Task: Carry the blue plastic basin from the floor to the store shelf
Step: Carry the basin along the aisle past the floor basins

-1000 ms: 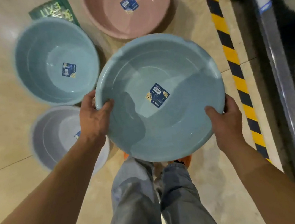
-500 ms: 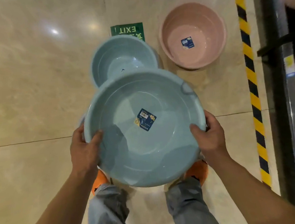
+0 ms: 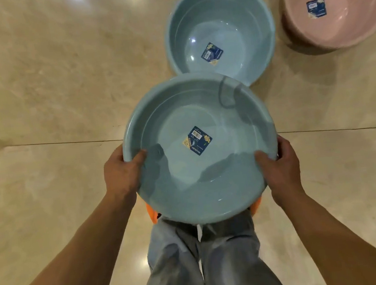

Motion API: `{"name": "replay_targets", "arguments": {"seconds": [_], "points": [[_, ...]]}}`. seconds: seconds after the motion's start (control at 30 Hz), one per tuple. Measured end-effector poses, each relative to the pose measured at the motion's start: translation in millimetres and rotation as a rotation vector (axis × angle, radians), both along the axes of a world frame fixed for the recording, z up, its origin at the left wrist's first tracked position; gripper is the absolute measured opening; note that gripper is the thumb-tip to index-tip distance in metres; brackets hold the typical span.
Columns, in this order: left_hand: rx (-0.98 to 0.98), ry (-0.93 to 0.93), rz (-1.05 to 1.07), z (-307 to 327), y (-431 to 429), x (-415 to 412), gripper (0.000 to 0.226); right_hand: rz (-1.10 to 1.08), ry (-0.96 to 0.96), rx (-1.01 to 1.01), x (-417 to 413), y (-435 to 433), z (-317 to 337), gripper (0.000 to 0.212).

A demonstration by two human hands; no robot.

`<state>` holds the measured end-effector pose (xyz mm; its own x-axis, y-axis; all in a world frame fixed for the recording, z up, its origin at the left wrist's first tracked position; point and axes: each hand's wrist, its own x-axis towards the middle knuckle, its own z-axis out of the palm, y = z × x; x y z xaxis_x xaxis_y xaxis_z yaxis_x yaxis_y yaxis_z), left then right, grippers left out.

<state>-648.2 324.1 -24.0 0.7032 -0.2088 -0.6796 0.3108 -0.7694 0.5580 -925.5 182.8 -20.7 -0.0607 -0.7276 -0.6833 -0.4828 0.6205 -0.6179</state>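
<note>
Shifted rightward, blue basin stays gripped by both hands.

Held basin before floor basin.

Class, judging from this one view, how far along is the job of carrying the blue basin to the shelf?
Done: the blue basin is off the floor. In hand: the left hand and right hand grip opposite sides of its rim, above the person's legs. Left: shelving it; no shelf is clearly in view. Another blue basin and a pink basin sit on the floor.
</note>
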Motion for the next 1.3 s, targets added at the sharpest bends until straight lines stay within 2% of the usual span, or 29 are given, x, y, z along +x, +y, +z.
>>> {"name": "replay_targets", "arguments": {"seconds": [0.13,0.23,0.4,0.53,0.7,0.9,1.1,1.2,1.3], "points": [[0.05,-0.037,-0.021,-42,8,7,0.01,0.04,0.016,-0.011,11,2,-41,0.049],[0.081,-0.05,-0.036,-68,15,6,0.022,0.051,0.045,-0.018,14,5,-63,0.047],[0.115,-0.049,-0.032,-92,29,-1,0.029,0.063,0.092,-0.003,17,9,-85,0.04],[0.095,-0.035,-0.026,-101,33,-2,0.02,0.117,0.109,0.009,16,8,-93,0.04],[0.087,0.047,-0.016,-102,27,2,0.05,0.155,0.107,0.071,20,0,-96,0.055],[0.096,0.065,0.061,-61,19,11,0.042,0.112,0.078,0.062,27,-6,-53,0.051],[0.062,0.039,0.033,27,7,29,0.038,0.062,0.071,0.031,34,-9,32,0.047],[0.016,0.038,0.014,68,-19,46,0.031,0.003,0.054,0.019,44,-23,73,0.046],[-0.022,0.031,-0.027,99,-55,63,0.035,-0.056,0.03,-0.01,54,-44,101,0.046]]}}
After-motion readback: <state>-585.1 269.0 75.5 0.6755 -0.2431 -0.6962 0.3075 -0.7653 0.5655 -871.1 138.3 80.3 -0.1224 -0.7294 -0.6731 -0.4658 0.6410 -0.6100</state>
